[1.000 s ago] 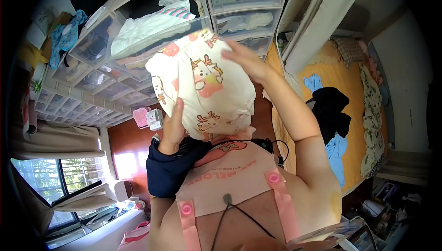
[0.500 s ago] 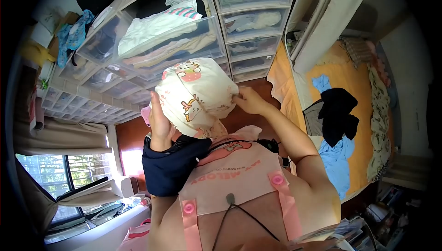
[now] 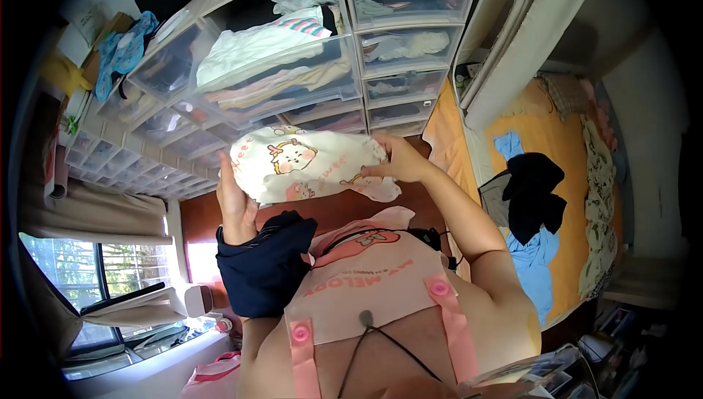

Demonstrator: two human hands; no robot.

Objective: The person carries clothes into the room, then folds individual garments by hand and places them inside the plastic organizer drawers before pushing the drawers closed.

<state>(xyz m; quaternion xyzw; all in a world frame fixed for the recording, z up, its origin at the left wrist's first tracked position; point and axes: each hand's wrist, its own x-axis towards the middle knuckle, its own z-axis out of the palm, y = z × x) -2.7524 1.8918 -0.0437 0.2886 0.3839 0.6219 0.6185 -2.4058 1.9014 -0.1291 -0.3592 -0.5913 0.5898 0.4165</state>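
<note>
A white garment (image 3: 315,172) with cartoon characters and pink lettering is stretched between my hands in front of my chest; its exact kind is unclear. My left hand (image 3: 236,205) holds its left end, with some fingers hidden by the cloth. At the right end, my right hand (image 3: 399,161) pinches the edge, and a loose bit of fabric hangs below those fingers. A navy blue piece of clothing (image 3: 263,267) is draped over my left forearm.
Ahead stand clear plastic drawers (image 3: 410,47); one open drawer (image 3: 293,84) holds folded clothes. To the right, black clothing (image 3: 538,187) and light blue clothing (image 3: 534,260) lie on an orange bed sheet (image 3: 578,216). A window (image 3: 132,267) is at lower left.
The white garment went from a bunched, rounded bundle to a flatter, wider strip held lower. My hands have moved slightly farther apart, and the view has shifted a little.
</note>
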